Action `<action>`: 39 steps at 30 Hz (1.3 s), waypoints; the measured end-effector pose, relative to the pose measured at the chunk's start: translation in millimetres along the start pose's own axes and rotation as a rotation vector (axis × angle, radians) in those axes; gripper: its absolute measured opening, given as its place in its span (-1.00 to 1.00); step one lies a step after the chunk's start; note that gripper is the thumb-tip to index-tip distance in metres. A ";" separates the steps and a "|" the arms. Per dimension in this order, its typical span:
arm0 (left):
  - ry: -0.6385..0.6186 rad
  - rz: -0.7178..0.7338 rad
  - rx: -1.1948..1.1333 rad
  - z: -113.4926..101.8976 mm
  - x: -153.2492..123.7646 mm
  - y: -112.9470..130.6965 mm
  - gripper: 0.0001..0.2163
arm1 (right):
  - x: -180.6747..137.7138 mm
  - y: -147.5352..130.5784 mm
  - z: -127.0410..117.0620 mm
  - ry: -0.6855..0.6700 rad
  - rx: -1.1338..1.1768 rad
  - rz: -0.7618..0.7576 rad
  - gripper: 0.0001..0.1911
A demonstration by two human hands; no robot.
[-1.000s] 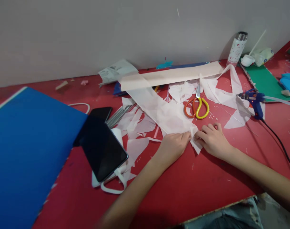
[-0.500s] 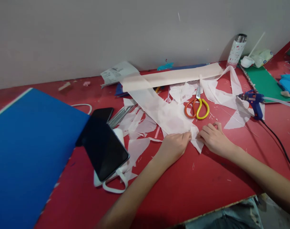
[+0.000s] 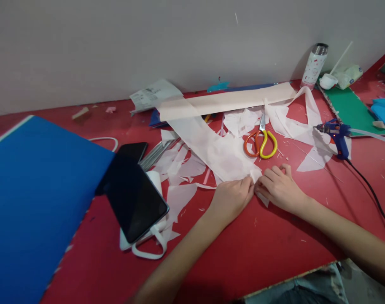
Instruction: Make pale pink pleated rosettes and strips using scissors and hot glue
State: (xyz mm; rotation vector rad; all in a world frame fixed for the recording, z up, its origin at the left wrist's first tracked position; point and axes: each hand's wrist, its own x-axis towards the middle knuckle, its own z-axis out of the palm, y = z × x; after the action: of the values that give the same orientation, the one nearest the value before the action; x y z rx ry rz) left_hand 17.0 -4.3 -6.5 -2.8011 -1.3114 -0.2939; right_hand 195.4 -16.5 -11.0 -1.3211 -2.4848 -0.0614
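Note:
Between my hands is a small piece of thin white paper (image 3: 255,175), mostly covered by the fingers. My left hand (image 3: 232,197) pinches its left side, and my right hand (image 3: 278,187) pinches its right side, the fingertips almost meeting. Just beyond the hands, scissors (image 3: 261,143) with one orange and one yellow handle lie on the red table (image 3: 268,249). A wide strip of translucent white paper (image 3: 208,143) runs from the small piece toward the back left. Paper scraps (image 3: 182,162) lie left of it.
A blue glue gun (image 3: 337,135) with a glue stick lies at right, its cord trailing forward. At left are a phone (image 3: 137,202), a white cable and a large blue board (image 3: 43,202). Along the back stand a flask (image 3: 314,67) and a long cream strip (image 3: 224,101).
My right hand has moved left, close against my left hand. Less of the small white paper shows between them. The view has shifted slightly.

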 end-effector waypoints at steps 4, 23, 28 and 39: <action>-0.048 -0.087 0.042 -2.1 -0.6 7.6 -0.81 | -0.8 -1.3 1.7 0.023 0.011 0.038 -0.74; -0.085 -0.057 0.023 -4.3 1.2 4.8 -0.80 | 1.2 -0.1 -2.4 0.002 -0.071 -0.004 -0.73; -0.167 -0.089 0.038 -6.1 3.9 5.7 -0.76 | 1.8 1.3 -1.8 0.011 -0.088 -0.023 -0.68; -0.134 -0.078 -0.017 -2.0 1.2 1.1 -0.79 | -1.6 10.7 -3.4 -0.004 -0.146 -0.090 -0.77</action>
State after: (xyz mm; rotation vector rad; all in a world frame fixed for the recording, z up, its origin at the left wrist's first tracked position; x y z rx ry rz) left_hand 18.3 -4.3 -4.3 -2.8331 -1.4536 -0.1216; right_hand 205.9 -12.3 -9.4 -1.2651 -2.5848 -0.2655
